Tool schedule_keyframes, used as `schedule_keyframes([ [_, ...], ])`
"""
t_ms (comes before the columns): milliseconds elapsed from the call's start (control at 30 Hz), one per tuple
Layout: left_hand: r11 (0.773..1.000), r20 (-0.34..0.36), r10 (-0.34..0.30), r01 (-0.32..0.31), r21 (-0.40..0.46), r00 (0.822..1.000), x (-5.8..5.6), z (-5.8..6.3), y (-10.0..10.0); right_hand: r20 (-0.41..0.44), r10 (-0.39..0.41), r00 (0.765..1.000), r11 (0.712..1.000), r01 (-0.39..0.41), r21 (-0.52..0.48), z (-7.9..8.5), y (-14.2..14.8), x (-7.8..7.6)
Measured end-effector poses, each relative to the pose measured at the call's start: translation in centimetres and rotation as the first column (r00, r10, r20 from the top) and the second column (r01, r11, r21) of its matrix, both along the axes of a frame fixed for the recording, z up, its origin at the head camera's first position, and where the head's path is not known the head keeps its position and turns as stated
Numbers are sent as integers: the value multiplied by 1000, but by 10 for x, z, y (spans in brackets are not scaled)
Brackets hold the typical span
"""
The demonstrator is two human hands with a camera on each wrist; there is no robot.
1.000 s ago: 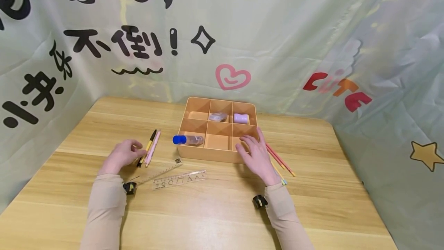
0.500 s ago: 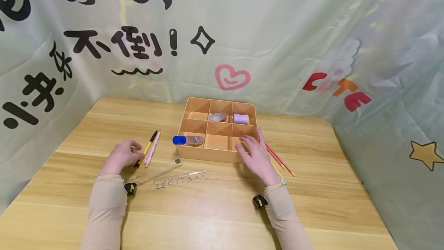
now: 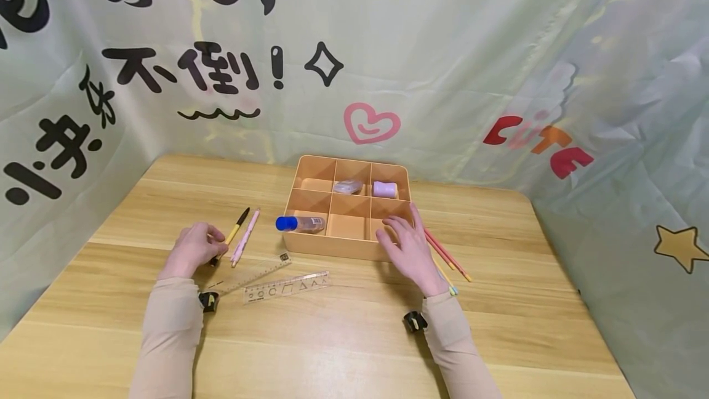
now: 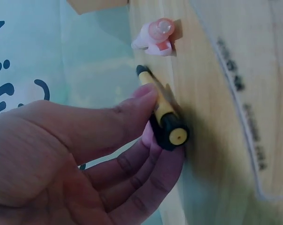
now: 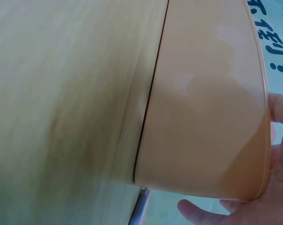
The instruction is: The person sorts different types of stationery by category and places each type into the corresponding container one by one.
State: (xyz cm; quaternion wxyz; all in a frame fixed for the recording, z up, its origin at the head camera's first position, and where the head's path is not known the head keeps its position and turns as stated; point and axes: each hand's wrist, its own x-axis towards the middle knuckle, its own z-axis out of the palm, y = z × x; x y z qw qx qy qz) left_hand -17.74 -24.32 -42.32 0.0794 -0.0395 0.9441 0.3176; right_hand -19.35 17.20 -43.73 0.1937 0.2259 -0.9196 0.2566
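My left hand (image 3: pixel 194 250) pinches the lower end of a yellow-and-black pen (image 3: pixel 238 226) between thumb and fingers. Close up in the left wrist view, the pen (image 4: pixel 161 104) has its round end towards the camera. A pink pen (image 3: pixel 245 237) lies just right of it. On the right, my right hand (image 3: pixel 408 254) rests over the front right corner of an orange divided box (image 3: pixel 332 247), fingers loosely spread across the rim. The right wrist view shows the box's outer wall (image 5: pixel 202 103), with fingers (image 5: pixel 202 214) beyond its edge.
Two clear rulers, a front one (image 3: pixel 287 287) and one behind (image 3: pixel 255 274), lie before the box. Inside the box are a blue-capped bottle (image 3: pixel 301 223), a purple spool (image 3: pixel 384 189) and a translucent item (image 3: pixel 348 186). Red pencils (image 3: pixel 445 251) lie right of it.
My left hand has drawn the yellow-and-black pen slightly left, widening the gap to the pink pen. The right hand has stayed at the box corner.
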Motion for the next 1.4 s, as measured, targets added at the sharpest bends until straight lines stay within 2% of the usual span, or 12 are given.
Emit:
schedule_keyframes([
  [333, 1000, -48, 11, -11, 3, 999, -3, -2, 1, -8, 4, 1000, 1000, -4, 1, 0, 0, 0],
  [667, 998, -97, 60, -56, 42, 993, -3, 2, 3, 2, -4, 1000, 1000, 4, -7, 0, 0, 2],
  [1067, 996, -197, 93, -89, 32, 976, -4, 2, 2, 15, -16, 1000, 1000, 16, -4, 0, 0, 1],
  [1400, 991, -257, 128, -114, 69, 958, -3, 2, 3, 17, -15, 1000, 1000, 15, -11, -1, 0, 2],
])
